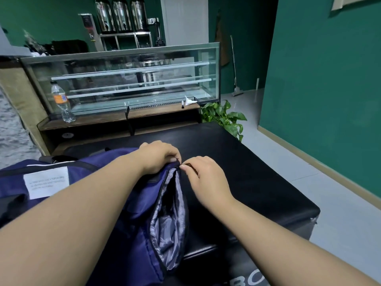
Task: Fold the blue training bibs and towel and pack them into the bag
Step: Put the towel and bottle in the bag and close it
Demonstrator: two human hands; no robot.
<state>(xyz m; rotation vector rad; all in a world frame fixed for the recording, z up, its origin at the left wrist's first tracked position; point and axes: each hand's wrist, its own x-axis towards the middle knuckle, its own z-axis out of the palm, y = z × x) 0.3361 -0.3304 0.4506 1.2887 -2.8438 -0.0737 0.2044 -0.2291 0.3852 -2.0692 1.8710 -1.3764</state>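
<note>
Lying on the black bench (257, 162), 1 soft, limp blue bag (132, 199), mouth gaping below 2 hands: left hand (158, 156) pinches fabric at the zip's end, right hand (206, 176) pinches the zip pull (188, 165); best held by its zip edges.

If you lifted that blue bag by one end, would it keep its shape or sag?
Probably sag: the bag is soft cloth, creased where the left hand bunches it. Its thin grey lining wrinkles loosely, so it likely flops. It looks fairly light, though what is inside is hidden.
</note>
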